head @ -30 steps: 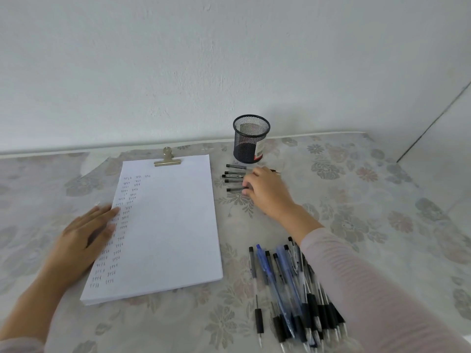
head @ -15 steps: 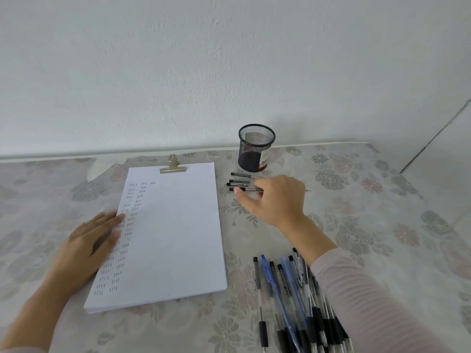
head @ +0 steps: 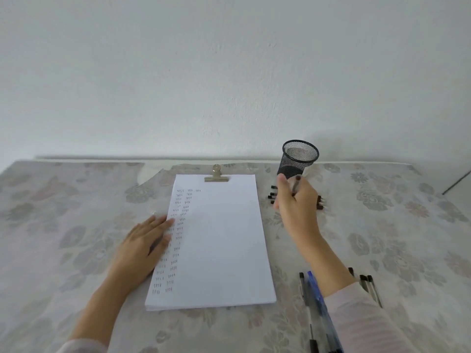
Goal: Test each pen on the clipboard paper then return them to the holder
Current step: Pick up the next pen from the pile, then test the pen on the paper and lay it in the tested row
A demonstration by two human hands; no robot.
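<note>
The clipboard paper (head: 219, 240) lies in the middle of the table, with rows of small pen marks down its left side and a brass clip (head: 216, 176) at the top. My left hand (head: 146, 243) rests flat on its left edge. My right hand (head: 295, 200) is raised just in front of the black mesh holder (head: 297, 159) and grips one pen (head: 296, 184) held nearly upright. A few pens (head: 272, 195) lie on the table behind that hand, partly hidden by it.
A pile of black and blue pens (head: 314, 296) lies at the near right, partly under my right sleeve. The table wears a floral cloth (head: 395, 225) and ends at a white wall (head: 229, 72) just behind the holder.
My right hand has lifted a pen off the small row beside the holder and turned it upright. The camera view has tilted up. My left hand stays on the paper.
</note>
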